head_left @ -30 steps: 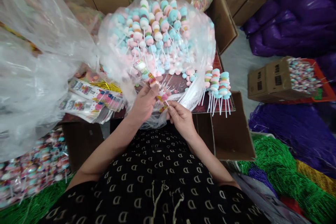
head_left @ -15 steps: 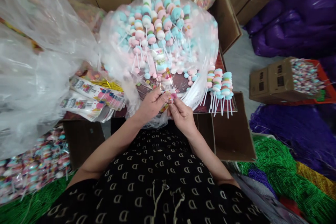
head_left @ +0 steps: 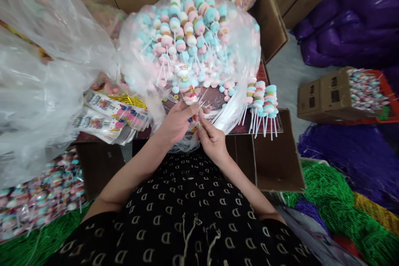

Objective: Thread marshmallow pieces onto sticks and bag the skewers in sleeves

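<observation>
A marshmallow skewer in a clear printed wrapper [head_left: 183, 77] points away from me, tilted a little left. My left hand [head_left: 177, 124] is closed round the gathered lower end of that wrapper. Close beside it, my right hand [head_left: 213, 138] pinches with thumb and forefinger at the gathered end; a small yellowish bit shows at its fingertips, too small to name. The skewer's stick is hidden by my fingers. Beyond my hands, bare marshmallow skewers [head_left: 174, 25] lie on loose pink, blue and white marshmallows in a large clear plastic bag [head_left: 131, 41].
Left on the table are stacked printed wrappers [head_left: 99, 122] and yellow ties [head_left: 129, 100]. More skewers [head_left: 269, 99] lie at the table's right edge, sticks overhanging. An open carton [head_left: 277, 158] stands below right. Filled plastic bags [head_left: 46, 83] crowd the left side.
The wrapped skewer has swung left and tilts further that way. Both hands have shifted slightly left, and the wrapper's pink end is now gathered and covered by my fingers.
</observation>
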Motion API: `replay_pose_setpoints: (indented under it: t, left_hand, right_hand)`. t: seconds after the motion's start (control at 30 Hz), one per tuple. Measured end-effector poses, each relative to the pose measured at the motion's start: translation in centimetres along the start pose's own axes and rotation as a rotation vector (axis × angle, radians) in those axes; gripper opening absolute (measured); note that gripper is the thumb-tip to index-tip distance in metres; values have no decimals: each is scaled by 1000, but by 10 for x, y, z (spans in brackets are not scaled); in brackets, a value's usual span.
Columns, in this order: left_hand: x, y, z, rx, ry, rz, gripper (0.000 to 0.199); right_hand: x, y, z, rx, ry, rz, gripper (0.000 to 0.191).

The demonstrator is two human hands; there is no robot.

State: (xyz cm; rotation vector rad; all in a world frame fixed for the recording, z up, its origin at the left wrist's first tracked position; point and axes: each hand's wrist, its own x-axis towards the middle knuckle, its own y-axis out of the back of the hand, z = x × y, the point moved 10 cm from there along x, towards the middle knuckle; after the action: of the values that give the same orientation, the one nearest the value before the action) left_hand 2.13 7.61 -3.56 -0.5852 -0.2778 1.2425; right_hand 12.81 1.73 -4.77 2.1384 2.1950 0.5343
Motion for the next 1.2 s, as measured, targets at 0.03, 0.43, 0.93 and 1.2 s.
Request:
replay_pose_setpoints:
  t: [0.03,0.43,0.93,1.2]
  left_hand:
    - [-1,-1,-3,4,2,3,48]
    - [-21,-6,-10,-17,109,-111,40]
    - [-29,-39,-37,1064,-24,-208,17]
    - [-44,-56,-46,432,223,-559,39]
  right_hand:
    - [-1,-2,0,3,1,1,36]
    - [25,46,-11,137,-144,19,28]
    - [-2,61,2,435,-230,290,34]
    - [9,52,-3,446,-238,-3,41]
